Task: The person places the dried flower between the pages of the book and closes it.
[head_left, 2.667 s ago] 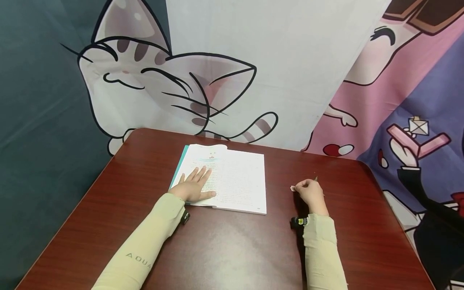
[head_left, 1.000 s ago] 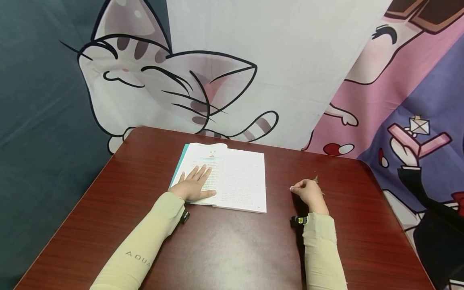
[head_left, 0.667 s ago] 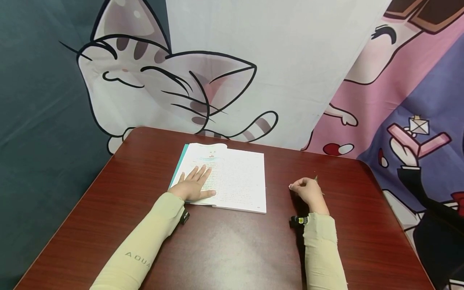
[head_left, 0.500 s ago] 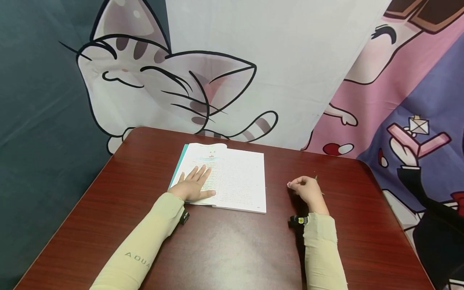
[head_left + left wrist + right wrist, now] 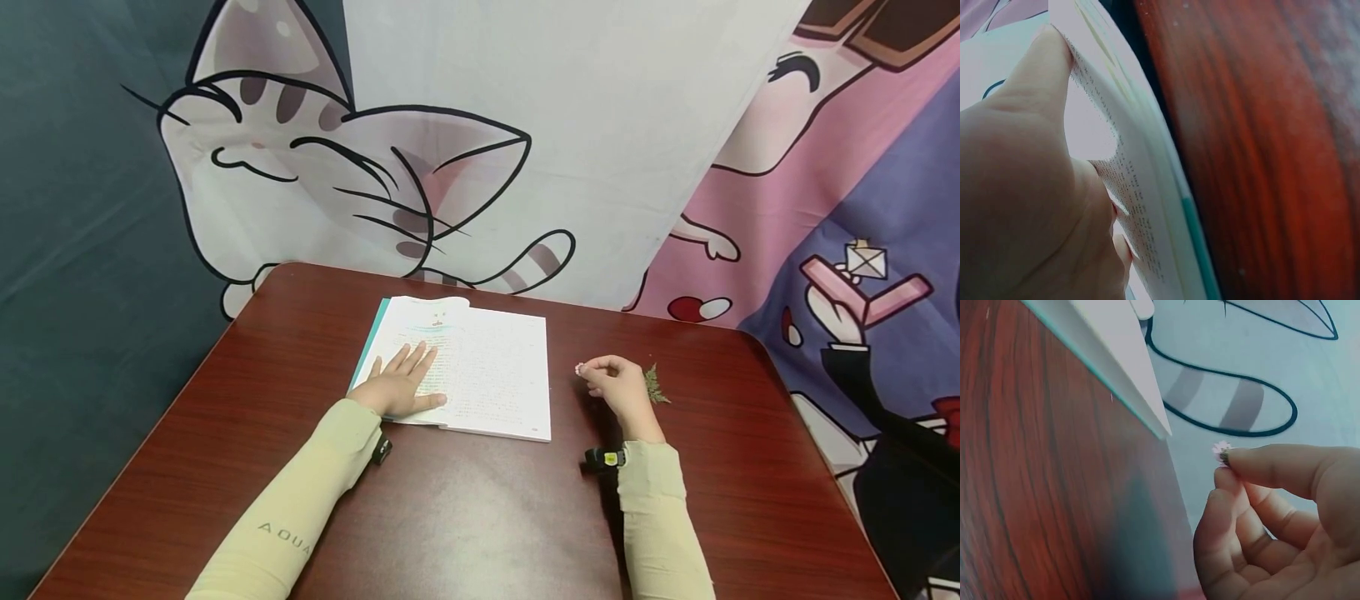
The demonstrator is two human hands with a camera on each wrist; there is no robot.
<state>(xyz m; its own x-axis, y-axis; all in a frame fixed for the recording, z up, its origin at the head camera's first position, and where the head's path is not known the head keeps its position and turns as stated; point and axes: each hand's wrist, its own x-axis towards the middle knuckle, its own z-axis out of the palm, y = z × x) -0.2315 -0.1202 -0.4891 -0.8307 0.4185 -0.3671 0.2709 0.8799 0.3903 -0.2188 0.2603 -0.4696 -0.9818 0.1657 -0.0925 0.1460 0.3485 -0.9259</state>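
My left hand (image 5: 397, 390) lies flat with spread fingers on the left page of an open book (image 5: 502, 375), pressing it down. The book has a teal cover edge and printed pages. In the left wrist view the thumb (image 5: 1041, 75) reaches along the printed page. Right of the book, my right hand (image 5: 618, 387) pinches a tiny pink flower (image 5: 1220, 452) between thumb and index finger, its petals pointing left past the fingertips. A green fern-like leaf (image 5: 655, 384) lies on the table just right of that hand.
The dark red wooden table (image 5: 450, 517) spreads around the book and both arms. A cloth backdrop (image 5: 585, 150) with cartoon cats hangs directly behind the table's far edge. A small black wrist camera (image 5: 603, 457) sits at the right sleeve.
My right hand has lifted away with the pink flower and moved left and slightly farther back, uncovering more of the green leaf. The left hand and book have stayed put.
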